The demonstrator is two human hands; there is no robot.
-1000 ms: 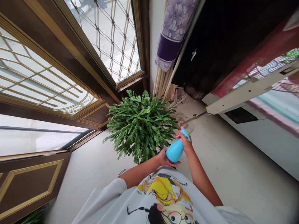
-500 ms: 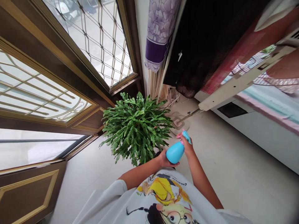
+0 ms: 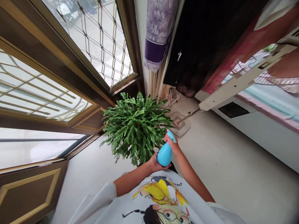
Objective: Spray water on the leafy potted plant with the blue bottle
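A light-blue spray bottle (image 3: 164, 155) with a pink and blue head is held tilted in front of my body. My right hand (image 3: 172, 143) is wrapped round its neck and trigger. Under and beside the bottle's base, my left hand (image 3: 154, 162) supports it, with some fingers hidden behind and below it. Just beyond the bottle spreads a bushy green potted plant (image 3: 137, 124) with flat segmented leaves. The bottle's head is close to the plant's right edge. The plant's pot is mostly hidden beneath the leaves.
Brown doors with gold trim (image 3: 52, 186) and wire grilles stand at the left. A purple and cream curtain (image 3: 155, 56) hangs behind the plant. To the right are a pale fan stand (image 3: 224, 93), its base (image 3: 182, 127) on the floor, and a white bed side (image 3: 261, 133).
Both hands have moved left with the spray bottle, bringing it closer to the plant. The bottle now stands more upright. The plant has stayed where it was.
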